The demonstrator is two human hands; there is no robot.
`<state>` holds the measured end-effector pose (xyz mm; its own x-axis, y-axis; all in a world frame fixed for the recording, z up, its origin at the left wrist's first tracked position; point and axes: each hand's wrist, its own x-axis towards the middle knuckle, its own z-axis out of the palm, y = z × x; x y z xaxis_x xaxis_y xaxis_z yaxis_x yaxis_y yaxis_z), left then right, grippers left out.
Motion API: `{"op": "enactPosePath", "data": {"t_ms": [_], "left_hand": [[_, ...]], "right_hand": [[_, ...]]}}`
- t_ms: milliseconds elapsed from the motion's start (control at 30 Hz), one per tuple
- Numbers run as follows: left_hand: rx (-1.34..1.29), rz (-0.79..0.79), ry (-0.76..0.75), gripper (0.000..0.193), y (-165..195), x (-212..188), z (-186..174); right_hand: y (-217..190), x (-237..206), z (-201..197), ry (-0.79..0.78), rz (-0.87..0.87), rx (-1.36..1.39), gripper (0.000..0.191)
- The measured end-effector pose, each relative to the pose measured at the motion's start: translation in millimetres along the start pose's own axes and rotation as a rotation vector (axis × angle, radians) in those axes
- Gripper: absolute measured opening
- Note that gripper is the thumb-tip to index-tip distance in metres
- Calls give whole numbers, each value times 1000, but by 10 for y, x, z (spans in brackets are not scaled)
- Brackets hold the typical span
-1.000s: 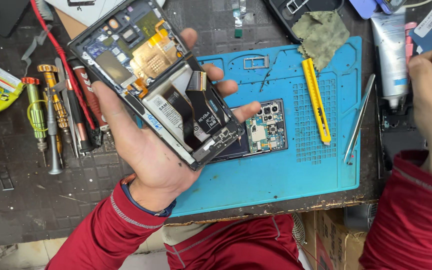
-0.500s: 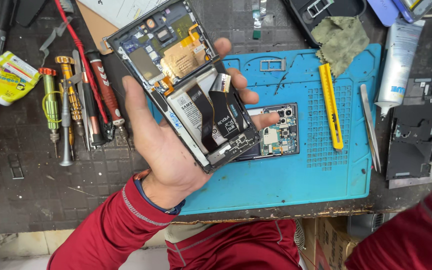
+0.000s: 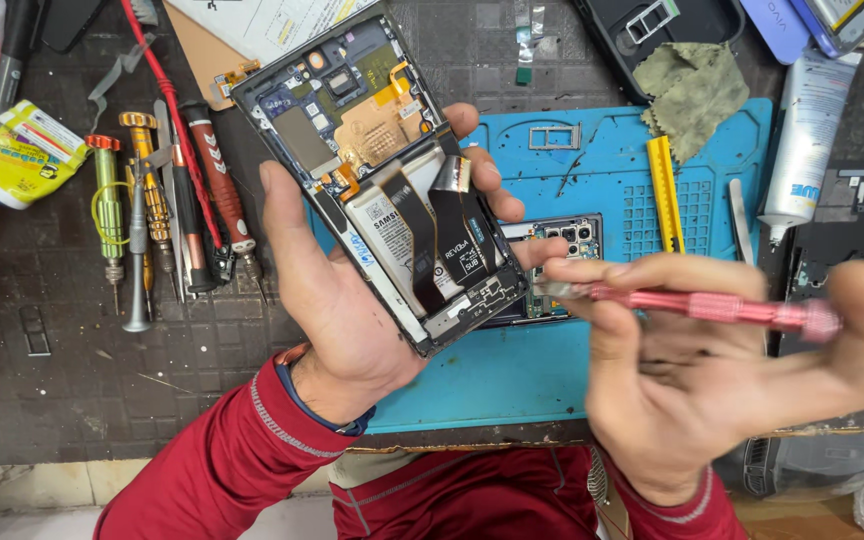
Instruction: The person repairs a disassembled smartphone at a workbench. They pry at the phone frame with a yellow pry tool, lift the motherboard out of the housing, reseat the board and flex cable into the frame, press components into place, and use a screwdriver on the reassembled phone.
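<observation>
My right hand [image 3: 712, 380] is nearest, its fingers clamped on a pink screwdriver [image 3: 712, 305] whose tip points at the opened phone [image 3: 382, 170]. My left hand [image 3: 352, 300] cradles that phone, fingers wrapped around its edges, above the blue mat [image 3: 592, 180] on the counter [image 3: 72, 390].

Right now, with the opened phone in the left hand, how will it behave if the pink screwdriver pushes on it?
The opened phone is probably stiff, a rigid frame cradled in the left hand. Its looped flex cables look floppy and likely fragile. Only fingertips brace the far edge, so a push from the pink screwdriver in the right hand might tilt it.
</observation>
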<state>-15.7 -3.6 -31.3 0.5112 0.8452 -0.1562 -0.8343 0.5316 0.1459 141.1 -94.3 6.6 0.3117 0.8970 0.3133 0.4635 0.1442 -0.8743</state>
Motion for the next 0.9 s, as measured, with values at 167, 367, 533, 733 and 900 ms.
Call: {"op": "enactPosePath", "data": {"t_ms": [167,367,533,733,900], "left_hand": [[-38,0,0,102,-12,-12,-2],[-6,2,25,105,2,-3,19],[-21,-28,16,112,15,-13,25],[8,-11,-17,110,0,-25,-6],[-5,-1,-1,109,-21,-8,-19]], "right_hand": [[117,-118,16,-22,-34,-22,81],[202,-197,18,-23,-48,116,83],[205,-195,35,15,-31,143,80],[144,-134,91,27,-40,116,74],[-4,36,9,-41,-194,-226,66]]}}
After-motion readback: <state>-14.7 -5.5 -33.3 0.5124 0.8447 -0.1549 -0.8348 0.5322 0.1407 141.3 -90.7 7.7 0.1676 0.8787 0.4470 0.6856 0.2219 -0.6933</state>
